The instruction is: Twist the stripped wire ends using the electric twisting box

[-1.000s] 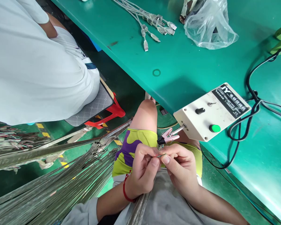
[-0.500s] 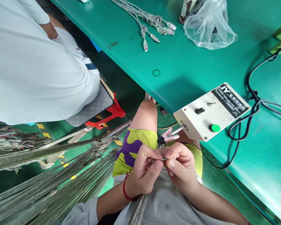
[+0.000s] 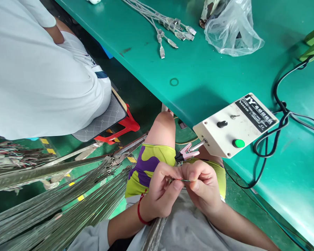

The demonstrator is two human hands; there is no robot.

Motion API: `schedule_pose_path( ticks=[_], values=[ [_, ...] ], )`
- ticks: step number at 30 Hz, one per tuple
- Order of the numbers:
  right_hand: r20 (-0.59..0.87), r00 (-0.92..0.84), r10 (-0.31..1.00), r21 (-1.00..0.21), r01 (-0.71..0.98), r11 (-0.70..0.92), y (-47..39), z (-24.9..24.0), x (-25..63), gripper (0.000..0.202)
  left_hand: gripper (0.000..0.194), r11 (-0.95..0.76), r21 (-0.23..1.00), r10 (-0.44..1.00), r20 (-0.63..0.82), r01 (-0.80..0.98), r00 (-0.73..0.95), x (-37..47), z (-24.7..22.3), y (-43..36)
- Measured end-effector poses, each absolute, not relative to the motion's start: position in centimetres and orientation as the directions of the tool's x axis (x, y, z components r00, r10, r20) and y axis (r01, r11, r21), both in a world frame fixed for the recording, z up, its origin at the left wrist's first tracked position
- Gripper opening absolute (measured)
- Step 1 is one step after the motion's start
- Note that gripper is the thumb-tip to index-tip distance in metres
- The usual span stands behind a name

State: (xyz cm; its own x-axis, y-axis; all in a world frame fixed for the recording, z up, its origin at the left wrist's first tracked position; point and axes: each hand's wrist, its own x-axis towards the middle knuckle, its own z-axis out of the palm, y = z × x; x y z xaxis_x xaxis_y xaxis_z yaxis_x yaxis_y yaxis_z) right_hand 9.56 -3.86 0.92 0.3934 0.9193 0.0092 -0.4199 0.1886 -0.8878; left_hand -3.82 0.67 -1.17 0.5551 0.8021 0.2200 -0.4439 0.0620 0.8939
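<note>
My left hand (image 3: 164, 191) is closed in a pinch, with thumb and forefinger on thin coloured wires (image 3: 185, 180). Facing it, my right hand (image 3: 205, 186) pinches the other end of these wires between thumb and forefinger. A short stretch, reddish on one side and greenish on the other, shows between the fingertips. Below my left wrist hangs a bundle of grey cables (image 3: 155, 234) over my lap. Just beyond the fingers is a pink clip (image 3: 187, 152) with a dark tip, mounted on the shaft of a white control box (image 3: 237, 125); neither hand touches it.
The box sits at the edge of the green table (image 3: 146, 66). Farther back lie USB cables (image 3: 170, 26) and a clear plastic bag (image 3: 232, 31). Black cords (image 3: 279, 94) run at right. Many cables (image 3: 68, 209) hang at left, near a seated person (image 3: 54, 80) on a stool.
My right fingertips have moved slightly right along the wires, so a longer stretch shows between the hands. The left hand keeps its pinch, and the view has shifted a little.
</note>
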Motion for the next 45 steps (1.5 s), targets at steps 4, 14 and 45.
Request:
schedule_pose_path(
  ticks=[4,14,45],
  values=[
    [0.079,0.399,0.914,-0.895,-0.375,0.241,-4.2,1.1,9.6,0.019,0.007,0.076,0.888,0.801,0.216,-0.453,0.558,-3.9,-1.0,0.7],
    [0.27,0.435,0.859,-0.961,0.184,0.208,-4.5,3.5,9.5,0.007,0.012,-0.023,0.919,0.836,0.234,-0.394,0.496,-4.1,-2.0,0.4],
    [-0.009,0.394,0.919,-0.964,-0.247,0.096,-4.7,1.7,9.8,0.012,0.01,0.257,0.798,0.796,0.144,-0.545,0.588,-4.0,-2.3,0.1]
  ],
)
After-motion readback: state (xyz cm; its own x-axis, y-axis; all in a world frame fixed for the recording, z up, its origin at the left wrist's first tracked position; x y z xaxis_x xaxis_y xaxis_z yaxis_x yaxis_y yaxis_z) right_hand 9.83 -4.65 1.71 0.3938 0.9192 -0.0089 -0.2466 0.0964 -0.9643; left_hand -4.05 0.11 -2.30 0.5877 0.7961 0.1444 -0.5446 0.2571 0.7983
